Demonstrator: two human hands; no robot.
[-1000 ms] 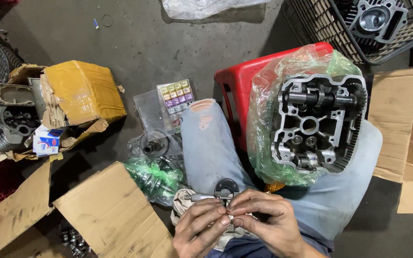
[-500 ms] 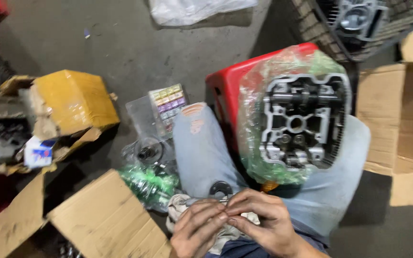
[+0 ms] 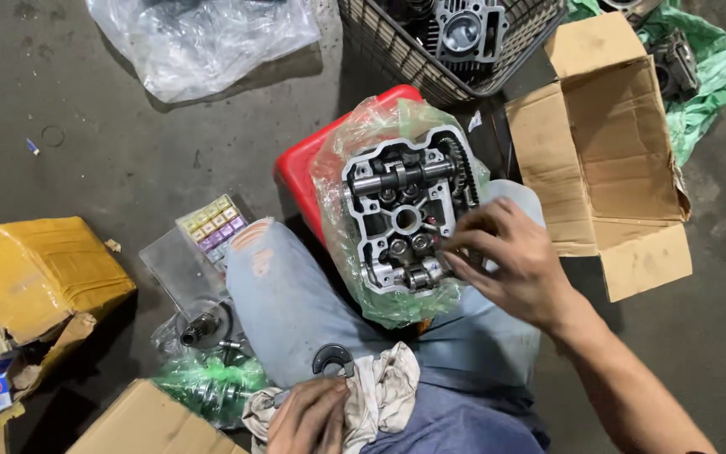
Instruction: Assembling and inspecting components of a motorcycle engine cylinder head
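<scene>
Head view | cylinder head in green plastic bag, centre frame, rested on lap | right hand, 3 o'clock of it, fingertips pinched at its lower edge | left hand, 6 o'clock, fingers curled on rag.

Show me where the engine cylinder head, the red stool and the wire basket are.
engine cylinder head [image 3: 397,223]: head view, on its centre bore.
red stool [image 3: 297,181]: head view, on its bare left edge.
wire basket [image 3: 397,52]: head view, on its front mesh wall.
</scene>
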